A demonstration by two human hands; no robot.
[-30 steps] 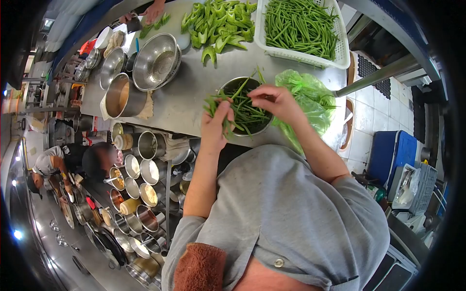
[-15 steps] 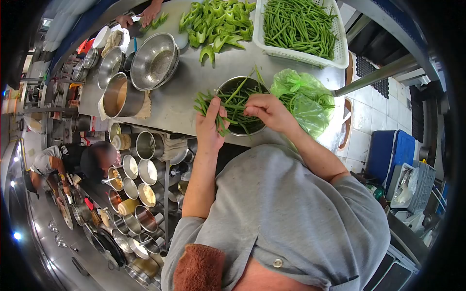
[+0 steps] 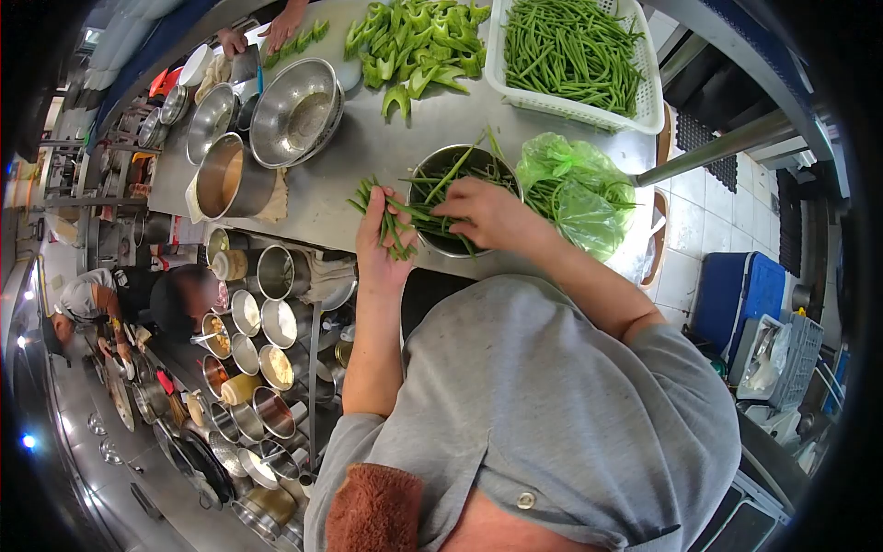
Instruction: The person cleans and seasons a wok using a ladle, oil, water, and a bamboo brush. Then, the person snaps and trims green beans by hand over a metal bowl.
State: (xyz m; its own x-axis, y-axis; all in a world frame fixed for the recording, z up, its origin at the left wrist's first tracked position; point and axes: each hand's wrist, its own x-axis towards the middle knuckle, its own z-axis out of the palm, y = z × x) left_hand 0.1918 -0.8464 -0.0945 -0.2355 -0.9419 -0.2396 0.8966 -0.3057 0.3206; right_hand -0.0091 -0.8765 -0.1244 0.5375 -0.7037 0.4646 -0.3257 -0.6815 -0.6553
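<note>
My left hand (image 3: 386, 262) is closed round a small bunch of green beans (image 3: 394, 225), held just left of a metal bowl (image 3: 518, 177). Over that bowl, my right hand (image 3: 492, 213) has its fingers curled and closed on green beans at the left side of the opening. More beans lie inside the bowl, and a few stick up past its far rim. A green plastic bag (image 3: 589, 216) with beans in it rests against the bowl's right side. Farther back, a white perforated crate (image 3: 575, 112) is heaped with long green beans.
Curved green vegetable pieces (image 3: 414, 46) lie at the back. Steel colanders (image 3: 299, 115) and a pot (image 3: 235, 184) of brown liquid stand at left. Another person's hands (image 3: 285, 23) work beyond them with a blade. A metal post (image 3: 708, 143) rises at right; several food containers (image 3: 279, 322) sit lower left.
My left hand has shifted slightly left and down with its beans. My right hand has moved left and lower over the bowl. Beyond the colanders, a blade now shows by the other person's hand.
</note>
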